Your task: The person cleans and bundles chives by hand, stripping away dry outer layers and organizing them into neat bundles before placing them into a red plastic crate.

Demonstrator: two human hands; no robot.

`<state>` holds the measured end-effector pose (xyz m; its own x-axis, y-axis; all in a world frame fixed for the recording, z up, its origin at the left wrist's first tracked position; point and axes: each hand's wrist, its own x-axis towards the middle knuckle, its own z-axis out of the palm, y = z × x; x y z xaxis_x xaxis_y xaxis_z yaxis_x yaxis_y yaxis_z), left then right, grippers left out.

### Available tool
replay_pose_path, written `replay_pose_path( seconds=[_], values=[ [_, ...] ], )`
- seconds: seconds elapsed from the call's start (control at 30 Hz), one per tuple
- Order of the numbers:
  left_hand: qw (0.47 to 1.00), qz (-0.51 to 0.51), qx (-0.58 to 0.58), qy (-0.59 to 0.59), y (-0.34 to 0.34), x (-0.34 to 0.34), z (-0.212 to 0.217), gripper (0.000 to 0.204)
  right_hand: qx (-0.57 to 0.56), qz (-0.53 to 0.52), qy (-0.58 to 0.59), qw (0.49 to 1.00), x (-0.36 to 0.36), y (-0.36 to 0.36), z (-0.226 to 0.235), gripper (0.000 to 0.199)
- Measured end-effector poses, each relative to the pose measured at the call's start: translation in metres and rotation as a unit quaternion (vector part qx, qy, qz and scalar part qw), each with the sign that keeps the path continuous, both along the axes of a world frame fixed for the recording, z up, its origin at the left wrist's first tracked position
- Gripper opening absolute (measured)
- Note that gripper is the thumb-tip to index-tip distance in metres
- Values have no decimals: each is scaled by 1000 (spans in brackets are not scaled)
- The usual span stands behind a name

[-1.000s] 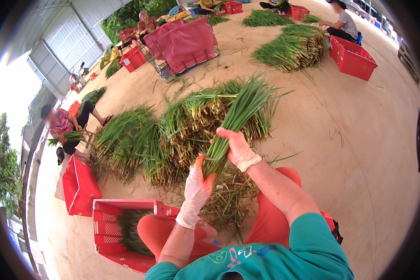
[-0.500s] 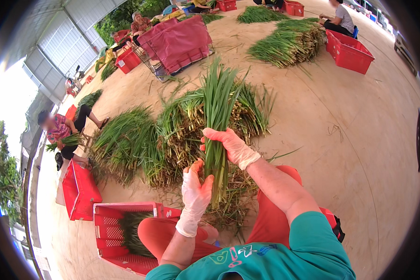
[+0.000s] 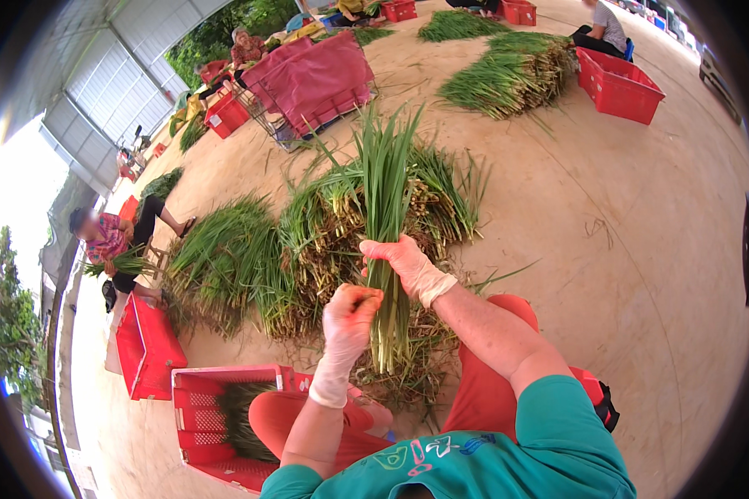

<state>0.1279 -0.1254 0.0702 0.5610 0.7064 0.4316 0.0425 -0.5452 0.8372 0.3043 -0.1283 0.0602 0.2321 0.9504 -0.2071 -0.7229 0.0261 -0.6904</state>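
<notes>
My right hand (image 3: 399,259), in a pale glove with reddish fingers, is wrapped round a bunch of garlic chives (image 3: 387,187). The bunch stands nearly upright, long green leaves up and pale stem ends down. At the left edge of its stems, my left hand (image 3: 349,320), gloved the same way, is closed with thumb and fingers pinched together. Whatever lies in that pinch is too small or hidden to name. Just beyond the bunch is a heap of garlic chives (image 3: 324,241), and loose trimmings (image 3: 412,382) lie on the floor below the stem ends.
By my left knee stands a red crate (image 3: 195,416) with greens inside. Another red crate (image 3: 146,345) is beside it, near a seated person (image 3: 108,237) holding greens. Farther off are a cart with a dark red cover (image 3: 316,83), another heap (image 3: 508,75) and a red crate (image 3: 620,83).
My left hand's fingers have gone from spread beside the stems to pinched together. The right hand keeps its hold on the bunch, which has shifted very slightly.
</notes>
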Motion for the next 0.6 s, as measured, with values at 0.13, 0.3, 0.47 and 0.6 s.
replay_pose_path(
  seconds=[0.13, 0.3, 0.47, 0.6],
  values=[
    [972, 18, -230, -34, -8, -12, 4, 6, 2, 14, 3, 1000, 10, 1, -2, 29],
    [991, 101, 49, 70, -18, -9, -9, 17, -7, -2, 23, 1000, -7, 3, 0, 27],
    [972, 115, 101, 177, -15, -9, -11, 17, -8, -25, -6, 1000, -9, 2, 1, 28],
    [989, 26, -139, 36, -20, -20, -10, 9, -11, -41, -5, 999, 4, 3, 1, 26]
  ],
)
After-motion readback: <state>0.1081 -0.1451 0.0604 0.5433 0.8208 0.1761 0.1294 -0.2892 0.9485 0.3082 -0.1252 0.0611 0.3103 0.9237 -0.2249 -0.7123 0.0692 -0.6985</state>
